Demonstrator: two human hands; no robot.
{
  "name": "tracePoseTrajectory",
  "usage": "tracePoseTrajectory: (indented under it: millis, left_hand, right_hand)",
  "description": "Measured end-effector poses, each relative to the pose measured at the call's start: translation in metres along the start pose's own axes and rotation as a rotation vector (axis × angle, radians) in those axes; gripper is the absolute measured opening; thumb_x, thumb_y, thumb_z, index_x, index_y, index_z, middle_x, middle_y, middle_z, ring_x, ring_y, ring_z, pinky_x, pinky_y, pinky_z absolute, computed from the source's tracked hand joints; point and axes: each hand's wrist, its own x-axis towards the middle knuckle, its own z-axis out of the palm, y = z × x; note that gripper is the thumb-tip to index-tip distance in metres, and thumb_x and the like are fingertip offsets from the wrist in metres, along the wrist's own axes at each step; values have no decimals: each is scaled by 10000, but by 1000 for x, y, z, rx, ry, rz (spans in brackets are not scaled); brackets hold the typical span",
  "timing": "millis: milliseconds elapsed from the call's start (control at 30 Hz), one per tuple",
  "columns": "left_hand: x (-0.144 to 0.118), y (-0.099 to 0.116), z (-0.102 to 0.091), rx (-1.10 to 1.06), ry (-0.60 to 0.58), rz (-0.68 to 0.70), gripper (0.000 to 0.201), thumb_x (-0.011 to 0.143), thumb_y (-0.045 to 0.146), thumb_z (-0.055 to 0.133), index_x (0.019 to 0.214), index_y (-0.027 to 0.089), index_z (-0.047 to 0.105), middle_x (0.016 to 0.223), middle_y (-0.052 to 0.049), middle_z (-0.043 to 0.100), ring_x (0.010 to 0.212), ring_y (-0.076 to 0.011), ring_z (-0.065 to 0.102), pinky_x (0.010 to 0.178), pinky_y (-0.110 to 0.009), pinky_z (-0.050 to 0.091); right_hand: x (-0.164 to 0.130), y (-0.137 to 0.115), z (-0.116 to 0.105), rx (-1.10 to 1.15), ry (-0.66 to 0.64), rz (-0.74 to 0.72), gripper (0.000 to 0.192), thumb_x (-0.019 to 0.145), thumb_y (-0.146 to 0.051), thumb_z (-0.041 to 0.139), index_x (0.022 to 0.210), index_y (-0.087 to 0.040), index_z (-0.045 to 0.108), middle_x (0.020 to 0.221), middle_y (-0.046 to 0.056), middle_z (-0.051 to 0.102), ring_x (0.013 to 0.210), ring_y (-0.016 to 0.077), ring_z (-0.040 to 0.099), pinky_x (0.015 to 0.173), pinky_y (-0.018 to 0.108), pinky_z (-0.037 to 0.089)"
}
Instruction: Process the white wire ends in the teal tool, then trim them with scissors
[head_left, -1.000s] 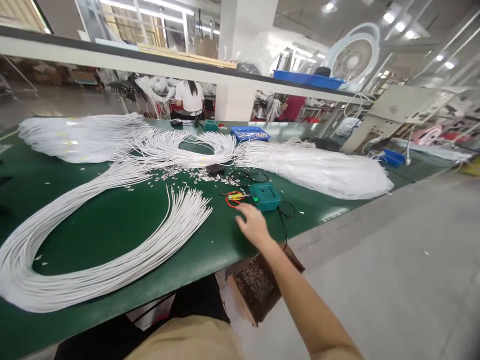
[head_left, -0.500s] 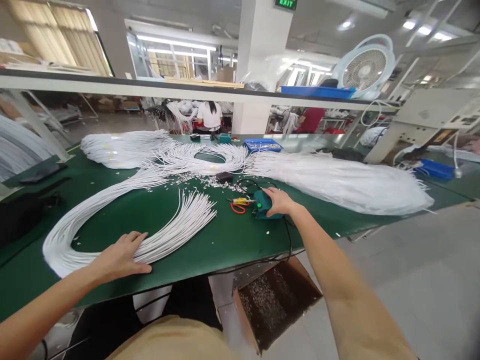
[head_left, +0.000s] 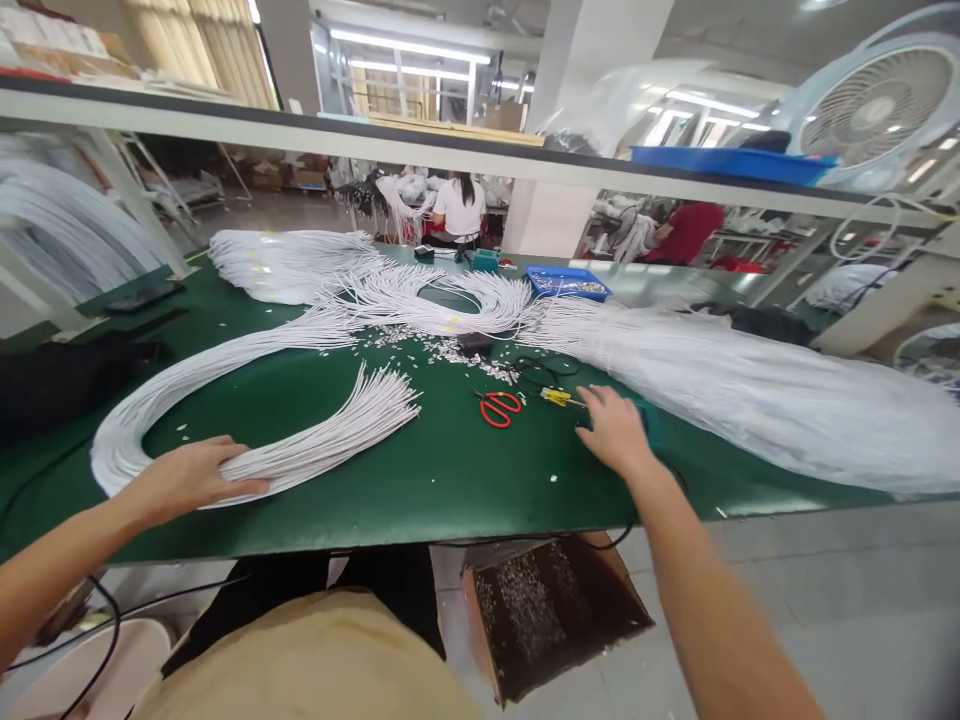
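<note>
Pressed flat on a curved bundle of thin white cables (head_left: 315,445) on the green counter (head_left: 450,480): left hand (head_left: 191,475), fingers spread wide. Covering a small teal box (head_left: 651,425) (mostly hidden): right hand (head_left: 615,430), fingers loosely open, beside red-handled scissors (head_left: 499,407).

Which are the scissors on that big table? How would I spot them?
Find the long green table strewn with white cables. Near its middle, just left of the person's right hand, lie the scissors. Their bright red handles are the only red thing on the green.
</note>
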Motion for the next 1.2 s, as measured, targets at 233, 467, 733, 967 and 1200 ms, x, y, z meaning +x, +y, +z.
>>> tracePoseTrajectory:
  millis: [233, 467, 733, 967, 1200]
  left_hand:
    - [12, -33, -10, -13, -63, 53, 593, 773, 698, 411, 1080, 247, 641, 1098, 37, 647, 983, -194, 569, 817, -202, 348]
    - [32, -53, -9, -65, -83, -30, 582, 799, 684, 380, 1137, 257, 585, 1147, 52, 615, 1008, -179, 547, 820, -216, 347]
    - [42, -38, -6, -195, -112, 233, 850, 704, 677, 541, 1359, 154, 399, 1283, -127, 512, 1155, -303, 483, 948, -351, 355]
    - [86, -12, -12, -257, -112, 381, 866, 558, 664, 683, 1208, 127, 486, 1168, -172, 537, 1080, -344, 503, 882, -424, 435]
    - [101, -16, -7, -352, -153, 438, 756, 583, 662, 665, 1114, 141, 525, 1049, -146, 576, 954, -320, 565, 795, -401, 471]
  right_hand:
    - [27, -121, 45, 252, 10, -100, 397, 885, -77, 364, 1188, -190, 595, 1199, 64, 617, 1089, 180, 542, 939, 279, 384]
    - [49, -160, 73, 139, 59, 159, 249, 903, -227, 444, 1017, -119, 637, 1025, 171, 583, 991, 290, 518, 790, 384, 392]
    - [52, -195, 88, 85, 174, 203, 324, 911, -321, 410, 1083, -166, 636, 1022, 133, 578, 945, 256, 504, 729, 349, 375]
    - [68, -192, 85, 48, 238, 255, 425, 877, -363, 397, 1041, -98, 686, 964, 187, 600, 866, 306, 546, 665, 389, 411]
    - [72, -183, 95, 50, 220, 314, 462, 848, -429, 412, 1045, -126, 700, 999, 208, 614, 878, 356, 562, 644, 439, 428]
